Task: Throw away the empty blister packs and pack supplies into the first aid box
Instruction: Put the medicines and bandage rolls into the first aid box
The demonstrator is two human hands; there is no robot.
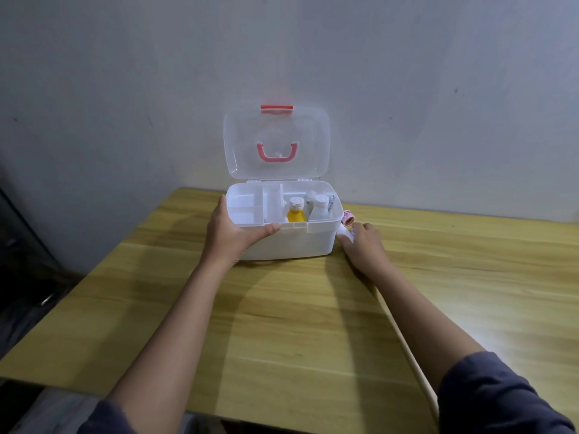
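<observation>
**Hands at an open first aid box on a wooden table**

We see a white first aid box (pixel 283 236) standing on a wooden table (pixel 282 324) by a grey wall, its clear lid (pixel 277 142) raised upright. Inside, a white tray (pixel 247 209) fills the left part; a yellow bottle (pixel 296 213) and a white bottle (pixel 319 208) stand on the right. Our left hand (pixel 233 236) grips the box's front left corner, thumb along the rim. Our right hand (pixel 363 245) rests just right of the box, fingers closed around a small white roll (pixel 346 228).

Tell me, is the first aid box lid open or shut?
Open: the clear lid stands upright behind the first aid box, leaving bottles inside visible.
</observation>
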